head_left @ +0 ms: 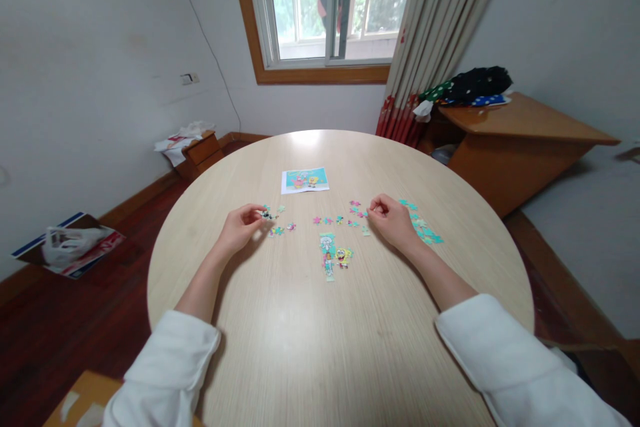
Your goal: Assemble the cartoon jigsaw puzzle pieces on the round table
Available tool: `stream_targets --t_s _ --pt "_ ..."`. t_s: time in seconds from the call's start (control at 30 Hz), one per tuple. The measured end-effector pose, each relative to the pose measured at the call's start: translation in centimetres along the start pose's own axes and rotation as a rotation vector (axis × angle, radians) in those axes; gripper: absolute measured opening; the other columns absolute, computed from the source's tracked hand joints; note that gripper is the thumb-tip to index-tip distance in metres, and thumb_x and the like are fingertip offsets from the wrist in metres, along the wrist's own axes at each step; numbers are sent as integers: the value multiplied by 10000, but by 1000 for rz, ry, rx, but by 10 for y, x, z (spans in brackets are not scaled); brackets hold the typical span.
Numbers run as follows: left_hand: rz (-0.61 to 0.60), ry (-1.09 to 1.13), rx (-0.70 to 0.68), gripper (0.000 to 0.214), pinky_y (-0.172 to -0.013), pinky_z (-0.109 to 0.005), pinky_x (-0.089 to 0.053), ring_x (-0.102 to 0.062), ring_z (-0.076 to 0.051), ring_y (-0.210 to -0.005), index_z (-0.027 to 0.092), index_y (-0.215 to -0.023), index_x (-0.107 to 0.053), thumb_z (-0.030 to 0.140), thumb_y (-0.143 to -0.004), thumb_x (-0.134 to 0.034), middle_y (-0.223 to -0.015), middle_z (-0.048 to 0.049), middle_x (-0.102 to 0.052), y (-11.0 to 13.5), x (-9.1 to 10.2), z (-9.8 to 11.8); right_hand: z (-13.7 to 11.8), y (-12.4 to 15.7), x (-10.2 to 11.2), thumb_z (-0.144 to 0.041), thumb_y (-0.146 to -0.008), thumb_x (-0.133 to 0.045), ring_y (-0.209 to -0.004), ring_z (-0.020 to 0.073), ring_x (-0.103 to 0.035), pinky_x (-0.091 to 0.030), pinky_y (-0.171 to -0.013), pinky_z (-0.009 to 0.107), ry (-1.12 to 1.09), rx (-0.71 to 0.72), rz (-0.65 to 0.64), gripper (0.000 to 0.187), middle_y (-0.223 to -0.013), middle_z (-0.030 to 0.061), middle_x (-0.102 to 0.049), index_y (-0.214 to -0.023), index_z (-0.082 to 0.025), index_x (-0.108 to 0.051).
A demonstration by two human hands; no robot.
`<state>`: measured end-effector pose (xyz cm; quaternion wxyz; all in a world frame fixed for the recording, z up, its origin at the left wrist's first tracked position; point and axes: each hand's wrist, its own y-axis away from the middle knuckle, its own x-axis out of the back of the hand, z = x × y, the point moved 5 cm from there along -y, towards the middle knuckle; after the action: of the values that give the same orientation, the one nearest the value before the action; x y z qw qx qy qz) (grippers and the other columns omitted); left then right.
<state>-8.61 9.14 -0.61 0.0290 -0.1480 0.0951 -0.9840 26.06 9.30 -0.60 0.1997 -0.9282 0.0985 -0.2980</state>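
Observation:
My left hand (pixel 241 225) rests on the round wooden table (pixel 280 347) with its fingers pinched on a small dark puzzle piece (pixel 267 215). Close by it lie a few loose pieces (pixel 280 230). My right hand (pixel 391 219) is curled, its fingertips closed over the loose pink and teal pieces (pixel 356 208); what it holds, if anything, is hidden. Between the hands lies a joined cluster of cartoon pieces (pixel 334 257). Beyond my right hand sits a spread of teal pieces (pixel 423 223). A printed reference picture (pixel 305 180) lies farther back at the centre.
A wooden desk (pixel 520 137) with piled clothes stands at the right, beside a curtain (pixel 440 33) and window. On the floor at the left lie a plastic bag on cardboard (pixel 67 247) and a small box with papers (pixel 193 143).

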Motion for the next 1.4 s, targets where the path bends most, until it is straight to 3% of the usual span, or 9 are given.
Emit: stream_targets --t_s 0.37,0.67,1.03,1.4 --pt "3 -15 -8 352 -572 -257 -442 -546 -135 -596 157 -807 -690 379 -543 -762 -618 2 -591 0 0 0 0 -2 3 -177 -600 -489 -493 118 -367 -280 -511 250 70 -4 30 68 -484 -56 -381 -589 -221 -439" --pt "-4 -5 1 320 -576 -256 -414 -538 -129 -594 153 -809 -688 342 -556 -739 -623 6 -585 1 -1 -1 -4 -6 10 -102 -549 -427 -637 166 -434 -350 -630 295 89 94 123 139 -649 11 -498 -609 -227 -415" --pt "-11 0 11 316 -583 -253 -404 -532 -125 -597 146 -801 -685 330 -548 -734 -614 11 -584 0 -1 1 0 -5 13 -48 -476 -404 -545 134 -382 -281 -551 274 77 83 155 189 -526 -23 -399 -502 -221 -333" --pt "-4 19 13 319 -580 -253 -418 -534 -118 -591 148 -801 -686 323 -543 -751 -612 17 -589 0 -1 0 2 -6 11 -36 -459 -395 -541 130 -375 -274 -544 263 68 99 146 198 -517 -30 -394 -503 -217 -330"
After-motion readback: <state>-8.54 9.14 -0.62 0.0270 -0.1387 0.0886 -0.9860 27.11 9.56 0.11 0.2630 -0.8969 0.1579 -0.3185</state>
